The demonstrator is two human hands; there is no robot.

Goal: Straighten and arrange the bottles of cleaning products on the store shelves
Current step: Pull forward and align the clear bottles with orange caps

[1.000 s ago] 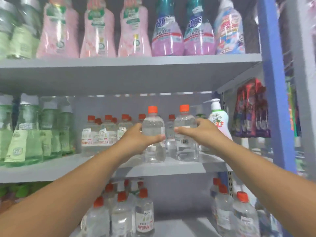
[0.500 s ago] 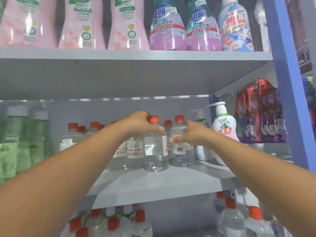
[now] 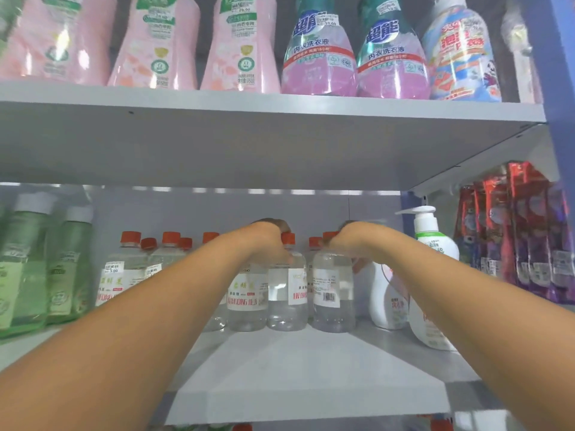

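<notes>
Several clear bottles with orange caps stand deep on the middle shelf [image 3: 311, 368]. My left hand [image 3: 267, 241] curls over the shoulder and neck of one clear bottle [image 3: 287, 300] and grips it. My right hand [image 3: 348, 241] grips the top of the neighbouring clear bottle [image 3: 333, 293], whose barcode label faces me. Both bottles stand upright, side by side, in line with the clear bottles [image 3: 130, 275] to the left. My fingertips are hidden behind the bottle necks.
White pump bottles [image 3: 432, 253] stand right of the clear ones. Green bottles [image 3: 46, 265] fill the shelf's left end. Pink [image 3: 155, 48] and purple detergent bottles [image 3: 320, 57] line the upper shelf [image 3: 280, 107]. Red and purple packets [image 3: 522, 237] hang beyond the blue post [image 3: 557, 88].
Both hands have pushed the two clear bottles from the shelf's front edge back toward the row. The camera has moved closer and tilted up.
</notes>
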